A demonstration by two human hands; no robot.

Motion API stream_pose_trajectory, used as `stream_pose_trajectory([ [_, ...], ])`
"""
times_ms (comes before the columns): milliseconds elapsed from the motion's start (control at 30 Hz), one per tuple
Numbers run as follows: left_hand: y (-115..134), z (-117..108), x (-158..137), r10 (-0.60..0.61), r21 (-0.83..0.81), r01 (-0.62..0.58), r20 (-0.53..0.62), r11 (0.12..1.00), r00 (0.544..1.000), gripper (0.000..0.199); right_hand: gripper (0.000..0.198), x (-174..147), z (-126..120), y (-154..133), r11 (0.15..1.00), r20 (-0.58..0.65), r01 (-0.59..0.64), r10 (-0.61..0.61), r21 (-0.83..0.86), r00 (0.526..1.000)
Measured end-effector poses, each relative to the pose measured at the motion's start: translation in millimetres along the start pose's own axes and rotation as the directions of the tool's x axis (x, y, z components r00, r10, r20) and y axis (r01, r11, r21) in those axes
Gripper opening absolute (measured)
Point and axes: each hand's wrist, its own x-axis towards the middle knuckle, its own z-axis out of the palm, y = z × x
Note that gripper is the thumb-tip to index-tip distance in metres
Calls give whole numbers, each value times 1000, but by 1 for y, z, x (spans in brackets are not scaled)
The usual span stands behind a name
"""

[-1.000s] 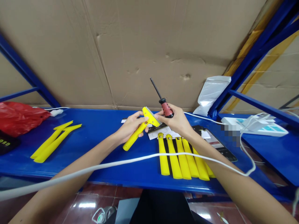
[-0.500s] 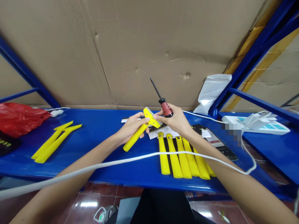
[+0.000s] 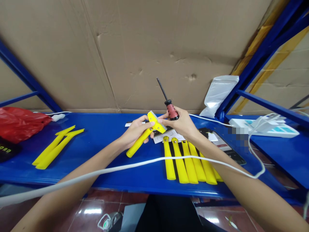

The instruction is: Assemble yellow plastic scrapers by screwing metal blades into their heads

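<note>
1. The yellow scraper (image 3: 139, 143) is held above the blue bench (image 3: 111, 174), handle slanting down toward the person; it looks light and stiff, likely plastic, perhaps slick along its smooth grip.
2. Its metal blade (image 3: 164, 127) is probably sharp; the handle or neck seems the safer hold.
3. The left hand (image 3: 135, 131) is closed around the neck, thumb on the head.
4. The right hand (image 3: 185, 124) grips a red-and-black screwdriver (image 3: 172, 111), shaft upward, fingertips at the scraper's head.
5. Nearby, yellow handles (image 3: 170, 164) lie side by side behind a white cable (image 3: 145, 162).
</note>
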Motion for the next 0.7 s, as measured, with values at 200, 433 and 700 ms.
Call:
stream_pose_trajectory([
  [200, -1, 0, 0, 0, -7, 0, 20, 1000, 1000, 41, 45, 2, -2, 2, 1000, 16, 4, -4, -1, 1000],
  [433, 1, 3, -2, -2, -56, 4, 38, 998, 999, 41, 50, 3, -2, 5, 998, 29, 7, -9, 61, 1000],
  [700, 1, 2, -1, 19, -63, -16, 35, 998, 999, 41, 48, 3, -5, 4, 998, 42, 19, -22, 60, 999],
])
